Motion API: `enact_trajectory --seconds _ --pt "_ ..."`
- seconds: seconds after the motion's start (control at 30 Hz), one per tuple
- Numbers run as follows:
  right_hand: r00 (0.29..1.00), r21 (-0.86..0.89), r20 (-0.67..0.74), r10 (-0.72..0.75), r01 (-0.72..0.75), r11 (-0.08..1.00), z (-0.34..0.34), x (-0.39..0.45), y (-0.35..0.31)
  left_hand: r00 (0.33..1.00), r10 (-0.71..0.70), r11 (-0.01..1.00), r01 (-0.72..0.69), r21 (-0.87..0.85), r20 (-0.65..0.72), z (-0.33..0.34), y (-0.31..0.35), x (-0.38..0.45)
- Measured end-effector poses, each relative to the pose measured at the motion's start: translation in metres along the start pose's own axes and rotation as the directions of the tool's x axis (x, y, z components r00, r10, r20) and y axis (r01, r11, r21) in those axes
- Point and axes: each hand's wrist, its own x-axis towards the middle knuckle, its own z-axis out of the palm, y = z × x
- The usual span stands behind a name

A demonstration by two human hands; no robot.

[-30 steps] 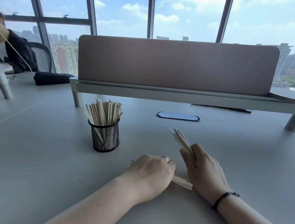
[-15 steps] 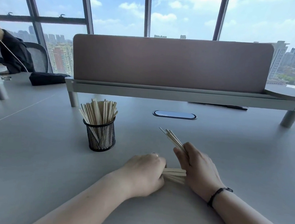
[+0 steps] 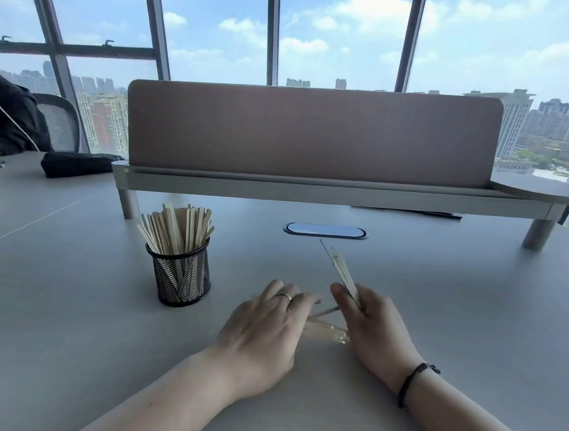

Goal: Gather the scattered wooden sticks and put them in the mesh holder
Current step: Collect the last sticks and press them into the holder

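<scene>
A black mesh holder stands on the grey table, packed with several upright wooden sticks. To its right, my right hand grips a bundle of wooden sticks that fans up and away. My left hand lies palm down on the table with fingers spread, resting over loose sticks that poke out between the two hands. How many sticks lie under the left palm is hidden.
A brown desk divider on a raised shelf crosses the table behind. An oval cable port sits just past the hands. A black pouch and a seated person are at the far left.
My left hand has gone from a closed fist to flat with spread fingers over the loose sticks. The right hand's bundle has tilted more upright.
</scene>
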Motion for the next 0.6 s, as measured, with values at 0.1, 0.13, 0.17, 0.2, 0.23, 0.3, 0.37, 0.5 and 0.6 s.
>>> enact_trajectory --seconds 0.1,0.13,0.17,0.2,0.23,0.3,0.37,0.5,0.6 --pt "0.994 0.188 0.014 0.105 -0.106 0.976 -0.002 0.002 -0.001 0.998 -0.026 1.000 0.027 -0.013 0.060 0.003 -0.002 0.000" --pt "0.990 0.242 0.022 0.142 -0.143 0.960 -0.003 0.003 0.000 0.996 -0.032 0.999 0.034 -0.026 0.084 0.006 -0.004 0.000" --pt "0.984 0.290 0.027 0.177 -0.177 0.941 -0.004 0.003 0.001 0.997 -0.025 0.998 0.029 -0.056 0.076 0.008 -0.007 0.000" --pt "0.977 0.332 0.033 0.212 -0.211 0.919 -0.004 0.003 0.001 0.999 -0.016 0.994 0.019 -0.111 0.030 0.012 -0.010 0.000" --pt "0.969 0.371 0.045 0.242 -0.242 0.897 -0.004 0.003 0.000 1.000 -0.022 0.981 0.017 -0.194 -0.022 0.015 -0.013 0.000" --pt "0.958 0.450 0.080 0.276 -0.282 0.847 -0.002 0.002 -0.001 0.988 -0.098 0.921 0.045 -0.387 -0.118 0.018 -0.017 0.000" --pt "0.954 0.510 0.115 0.277 -0.296 0.808 0.001 -0.001 -0.005 0.942 -0.272 0.794 0.105 -0.598 -0.196 0.013 -0.018 0.003" --pt "0.971 0.604 0.160 0.178 -0.239 0.760 0.005 -0.006 -0.023 0.851 -0.511 0.457 0.151 -0.876 -0.120 0.001 -0.017 0.009" --pt "0.986 0.576 0.148 0.072 -0.145 0.805 0.007 -0.011 -0.032 0.829 -0.557 0.309 0.155 -0.939 -0.046 -0.002 -0.014 0.006"
